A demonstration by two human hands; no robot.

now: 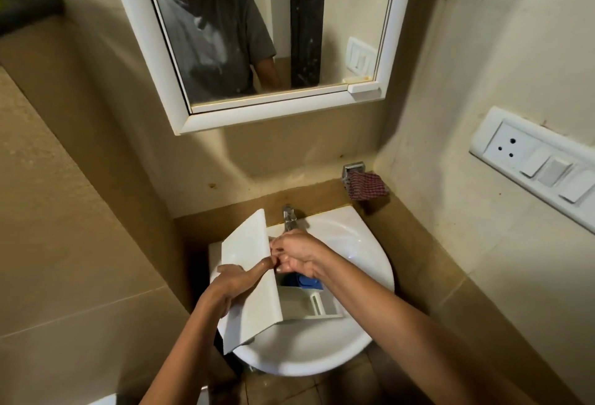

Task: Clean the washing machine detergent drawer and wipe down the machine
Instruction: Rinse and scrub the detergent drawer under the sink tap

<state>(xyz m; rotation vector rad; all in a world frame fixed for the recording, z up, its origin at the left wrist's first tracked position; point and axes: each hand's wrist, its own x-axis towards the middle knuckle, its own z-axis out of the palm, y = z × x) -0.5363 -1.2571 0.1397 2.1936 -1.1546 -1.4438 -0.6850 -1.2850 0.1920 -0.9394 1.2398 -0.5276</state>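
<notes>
The white detergent drawer (248,279) is held over the white sink (357,243), its flat front panel turned up and to the left. My left hand (235,282) grips the front panel, thumb on top. Inside the drawer's compartments my right hand (299,256) has its fingers curled; whether it holds anything I cannot tell. A blue insert (309,281) shows under the right wrist. A chrome tap (289,216) stands just behind the hands. The washing machine is out of view.
A red checked cloth (367,185) hangs at the wall corner, right of the tap. A white-framed mirror (257,37) is above the sink. A switch and socket panel (541,160) sits on the right wall. Tiled walls close in on both sides.
</notes>
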